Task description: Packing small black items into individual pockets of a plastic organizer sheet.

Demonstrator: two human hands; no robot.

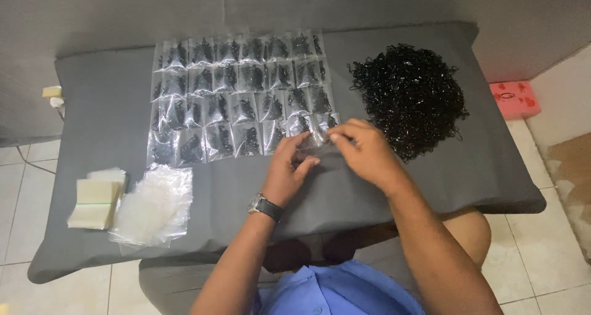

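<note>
A small clear plastic pouch [309, 147] was pinched between both hands just above the near middle of the grey cushion-like padded surface [111, 106]. The left hand [288, 170], with a dark wristwatch [266, 207] on its wrist, held the pouch's lower left edge between thumb and curled fingers. The right hand [363, 150] grasped the pouch's upper right edge with its fingertips pressed together. Whether the pouch held anything could not be told, since the fingers covered most of it.

Just beyond the hands lay rows of filled clear plastic pouches [240, 93], each with a small clump of black loops inside, set edge to edge in a rough grid of four rows; the nearest row ended right at the hands. To the right of the grid, near the right hand, sat a large heap of small black elastic loops [409, 93], loosely tangled.

On the near left part of the surface, well apart from the hands, lay a loose pile of empty clear plastic pouches [154, 207], and just beside it to the left a neat stack of flat pale pouches [92, 201].

Past the far right corner of the surface, on the tiled floor [542, 229], rested a pink rectangular box [514, 98]. The person's blue shirt [335, 293] showed at the bottom edge.
</note>
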